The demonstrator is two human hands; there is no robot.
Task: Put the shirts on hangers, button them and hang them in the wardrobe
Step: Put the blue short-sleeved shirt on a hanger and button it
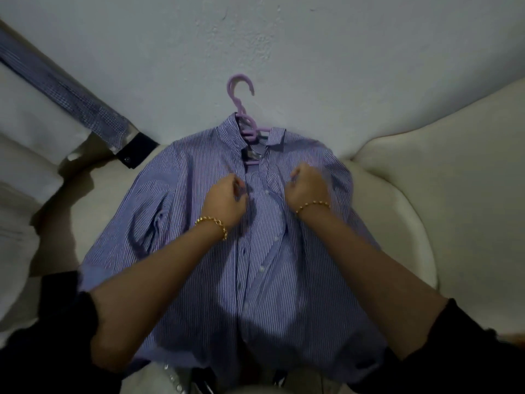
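From the head view, the striped shirt (199, 228) lies face up on the seat of a cream sofa (426, 180), its collar towards the wall and its tail towards the person. It looks like thin, soft cotton, light and limp, and it would likely bunch or slide off the hanger if dragged by one side. I'd say the sensible hold is on the two front edges just beside each button, and later on the hanger's hook for carrying. The left hand (224, 200) has its fingers (231, 184) curled and seems to pinch the buttonhole edge high on the chest. The right hand (308, 189) is balled up, its fingers (301, 176) tucked in, apparently gripping the fabric of the button side, though the grip itself is hidden. The shirt has fine blue and white stripes and small white buttons running down the front. The fronts overlap loosely and look mostly unfastened. A lilac plastic hanger (241, 109) sits inside the collar with its hook resting against the wall. A second, checked shirt (71, 98) with a dark cuff is draped over the sofa's left side.
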